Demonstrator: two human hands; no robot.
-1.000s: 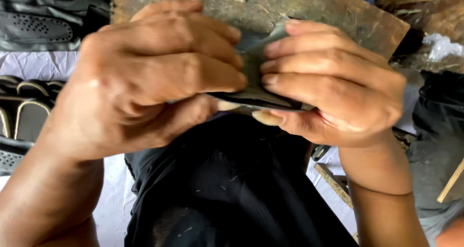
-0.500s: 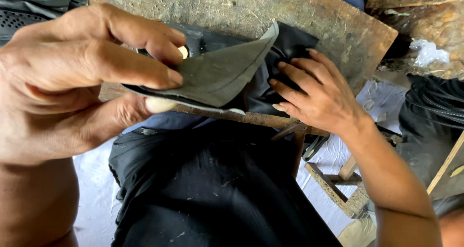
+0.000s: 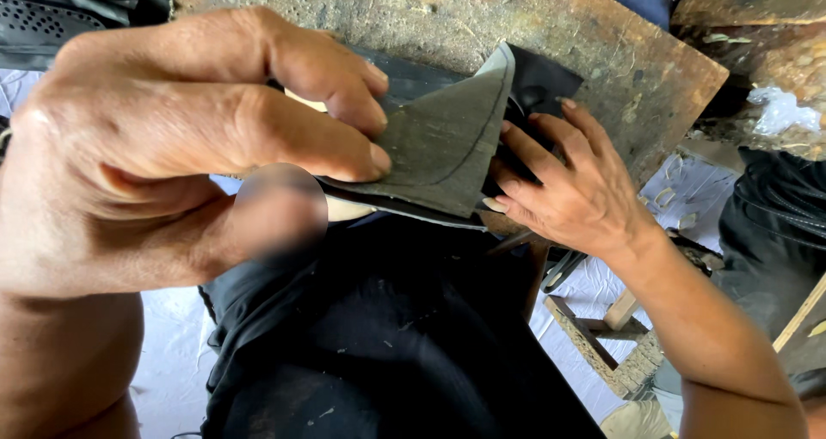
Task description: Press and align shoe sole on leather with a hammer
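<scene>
Scarred wooden board (image 3: 602,43) across lap. Grey leather piece (image 3: 434,151) above board's near edge, pinched firmly in left hand (image 3: 181,155). Right hand (image 3: 572,190) beside board edge, fingers loosely spread on black material (image 3: 542,82). Best kept flat, pinch steady.

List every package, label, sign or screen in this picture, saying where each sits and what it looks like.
No label, sign or screen shows.
Crumpled clear plastic bag: far right edge, on the dark worn surface beside the wooden board; whitish, wrinkled, contents not visible.
</scene>
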